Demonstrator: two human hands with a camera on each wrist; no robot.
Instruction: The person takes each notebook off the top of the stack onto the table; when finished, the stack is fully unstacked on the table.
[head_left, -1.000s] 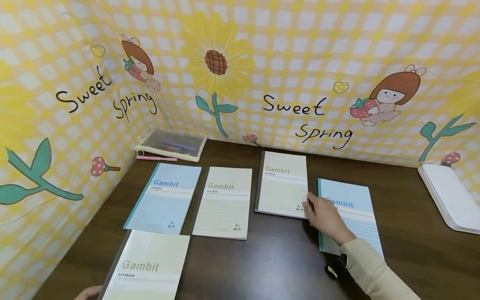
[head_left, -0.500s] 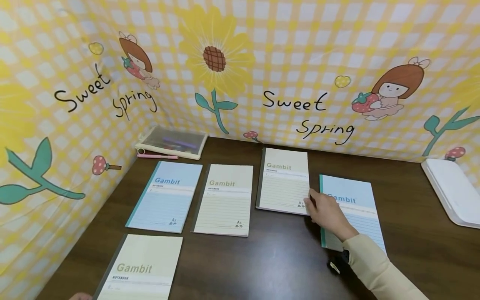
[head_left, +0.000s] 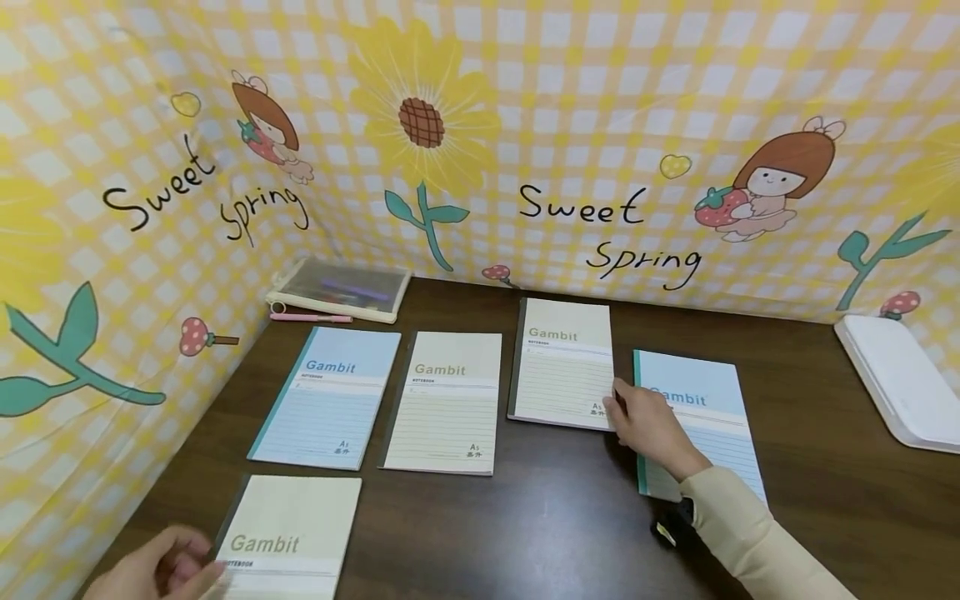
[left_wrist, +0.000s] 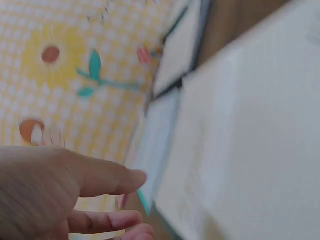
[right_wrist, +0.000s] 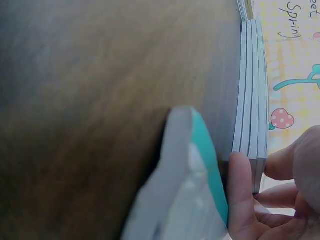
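In the head view, my right hand (head_left: 652, 425) pinches the lower right corner of a cream Gambit notebook (head_left: 562, 350). From the right wrist it shows as the top of a stack of notebooks (right_wrist: 252, 90), with thumb and fingers on either side of the edge. Under that forearm lies a blue notebook (head_left: 712, 433), partly covered. My left hand (head_left: 161, 567), fingers spread apart, is right at the left edge of a nearer cream notebook (head_left: 292, 525). The left wrist view is blurred; its thumb (left_wrist: 112, 180) points toward that notebook's pale cover (left_wrist: 250, 130).
A blue notebook (head_left: 330, 400) and another cream notebook (head_left: 446, 408) lie side by side at the left of the dark table (head_left: 480, 550). Behind them are a zip pencil pouch (head_left: 345, 287) and a pink pen (head_left: 311, 317). A white case (head_left: 896, 383) sits far right, below the checked cloth (head_left: 562, 100).
My left hand dropped almost out of view, then came back up beside the near cream notebook, which now lies slightly lower and apart from the blue one. The right hand keeps its grip.
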